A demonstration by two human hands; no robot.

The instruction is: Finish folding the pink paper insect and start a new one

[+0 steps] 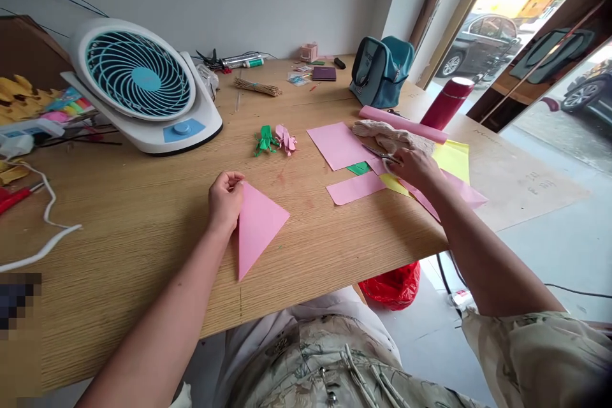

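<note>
A pink paper triangle (261,220) lies near the table's front edge, its top left corner pinched between the fingers and thumb of my left hand (226,201). My right hand (415,169) is closed on the handles of metal scissors (382,155), over the paper pile at the right. Under and around the scissors are a pink sheet (337,145), a pink strip (354,188), a green piece (358,168), yellow paper (452,161) and a knitted glove (392,134). A green folded figure (265,140) and a pink folded figure (285,139) sit between the hands, farther back.
A white and blue fan (143,83) stands at the back left. A teal bag (382,70), a red flask (447,103) and a pink roll (406,124) are at the back right. Thin sticks (258,86) lie behind. A red-lined bin (394,285) is below the table's edge.
</note>
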